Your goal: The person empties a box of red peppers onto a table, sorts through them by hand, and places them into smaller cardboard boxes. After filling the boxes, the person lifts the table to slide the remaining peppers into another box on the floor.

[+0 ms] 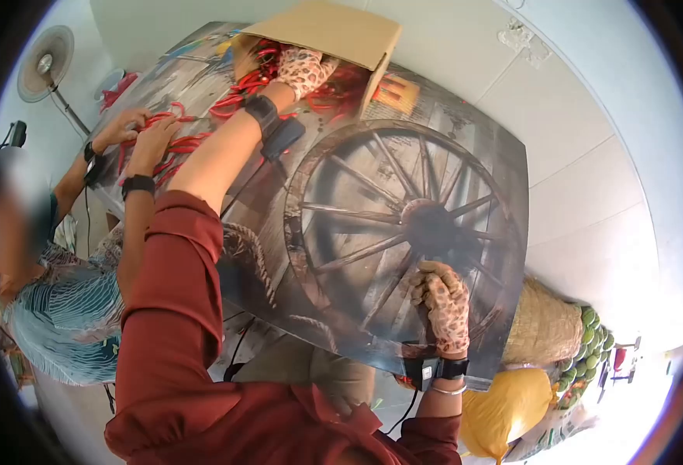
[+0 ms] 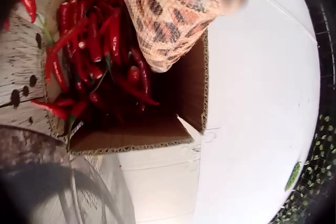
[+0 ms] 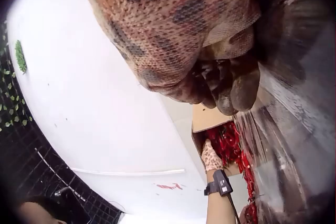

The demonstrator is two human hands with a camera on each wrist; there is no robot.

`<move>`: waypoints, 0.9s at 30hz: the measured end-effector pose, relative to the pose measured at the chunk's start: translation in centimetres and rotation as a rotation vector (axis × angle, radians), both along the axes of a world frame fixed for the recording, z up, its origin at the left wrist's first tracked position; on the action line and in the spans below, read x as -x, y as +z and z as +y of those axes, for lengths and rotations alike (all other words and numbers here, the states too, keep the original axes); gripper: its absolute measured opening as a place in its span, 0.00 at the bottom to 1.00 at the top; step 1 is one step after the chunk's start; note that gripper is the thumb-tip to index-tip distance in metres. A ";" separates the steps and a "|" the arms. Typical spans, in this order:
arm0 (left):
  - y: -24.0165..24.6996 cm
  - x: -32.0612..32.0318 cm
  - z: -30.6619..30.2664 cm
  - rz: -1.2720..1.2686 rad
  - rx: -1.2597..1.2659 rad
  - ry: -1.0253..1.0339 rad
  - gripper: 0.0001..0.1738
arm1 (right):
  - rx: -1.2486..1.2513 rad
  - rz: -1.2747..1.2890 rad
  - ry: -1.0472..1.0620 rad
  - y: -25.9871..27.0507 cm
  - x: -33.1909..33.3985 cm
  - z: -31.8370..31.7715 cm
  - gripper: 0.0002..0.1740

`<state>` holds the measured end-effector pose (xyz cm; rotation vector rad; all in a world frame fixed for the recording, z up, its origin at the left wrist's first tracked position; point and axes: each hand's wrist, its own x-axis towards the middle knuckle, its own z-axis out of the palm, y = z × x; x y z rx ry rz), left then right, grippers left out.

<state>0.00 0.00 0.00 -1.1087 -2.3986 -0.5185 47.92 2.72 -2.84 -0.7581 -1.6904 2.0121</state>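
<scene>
My left hand (image 1: 304, 71), in a spotted glove, reaches into the mouth of a cardboard box (image 1: 334, 32) at the table's far side. Red chilies (image 2: 94, 40) fill the box around it and spill over its edge. In the left wrist view the glove (image 2: 165, 19) covers the chilies beneath, and the fingers are hidden, so I cannot tell what they hold. My right hand (image 1: 442, 302), gloved alike, is over the near right of the table with loosely curled fingers. Nothing shows in it; its fingertips (image 3: 239, 90) bend inward.
The table (image 1: 504, 178) carries a printed wagon wheel. At the left, another person's hands (image 1: 151, 139) touch loose chilies (image 1: 186, 146). A yellow bag (image 1: 508, 411), a woven sack (image 1: 543, 322) and green round produce (image 1: 589, 341) stand beyond the right edge. A fan (image 1: 45, 64) stands at the far left.
</scene>
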 end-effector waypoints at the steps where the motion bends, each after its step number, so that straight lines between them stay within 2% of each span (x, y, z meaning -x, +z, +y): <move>1: 0.2 0.4 0.2 0.029 0.161 0.010 0.32 | 0.021 0.009 0.000 -0.1 0.1 -0.3 0.15; 3: -0.1 1.4 1.6 0.061 0.415 0.012 0.28 | 0.069 -0.006 -0.011 -0.3 -0.7 0.1 0.15; 4: -0.2 1.7 1.9 0.059 0.421 0.003 0.29 | 0.020 -0.028 0.005 -0.1 -0.8 0.3 0.16; 11: -1.2 1.9 -0.1 0.071 0.406 -0.037 0.29 | -0.101 -0.061 0.054 1.0 -0.3 0.4 0.17; 13: -1.2 2.2 -0.4 0.071 0.394 -0.053 0.29 | -0.023 -0.048 0.033 0.5 -0.2 0.6 0.16; 21: -0.6 4.5 2.1 -0.013 0.363 -0.111 0.29 | 0.005 -0.035 0.038 0.6 -0.3 0.4 0.16; 27: -1.1 0.8 -0.2 0.228 0.250 -0.268 0.29 | -0.003 -0.018 0.074 1.0 -0.2 0.7 0.16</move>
